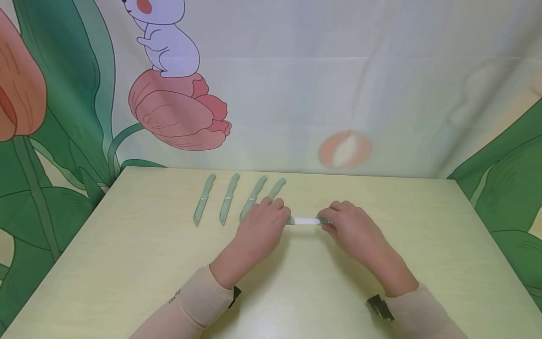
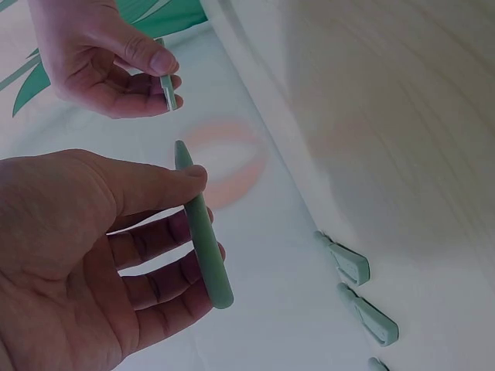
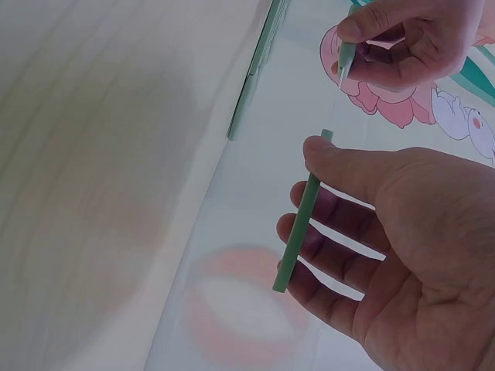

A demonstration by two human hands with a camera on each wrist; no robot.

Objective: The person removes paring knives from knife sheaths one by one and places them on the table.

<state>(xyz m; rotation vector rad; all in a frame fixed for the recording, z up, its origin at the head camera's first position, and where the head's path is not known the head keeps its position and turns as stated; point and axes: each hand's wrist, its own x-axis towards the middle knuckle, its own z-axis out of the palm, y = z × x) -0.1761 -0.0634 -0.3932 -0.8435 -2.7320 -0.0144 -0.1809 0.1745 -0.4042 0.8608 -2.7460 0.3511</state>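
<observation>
My left hand grips the green handle of a small knife, thumb on one side and fingers on the other. The knife's pale white blade lies level between my hands, pointing right. My right hand pinches a thin green blade cover at the blade's far end. Whether the tip is inside the cover, I cannot tell. Several similar green knives in covers lie in a slanted row beside and behind my left hand, the leftmost knife farthest from it. My left hand partly hides the rightmost knife.
Both hands are above a pale wooden table. Behind its back edge hangs a cloth curtain printed with flowers and a white animal. Dark clips show at the wrists by the beige sleeves.
</observation>
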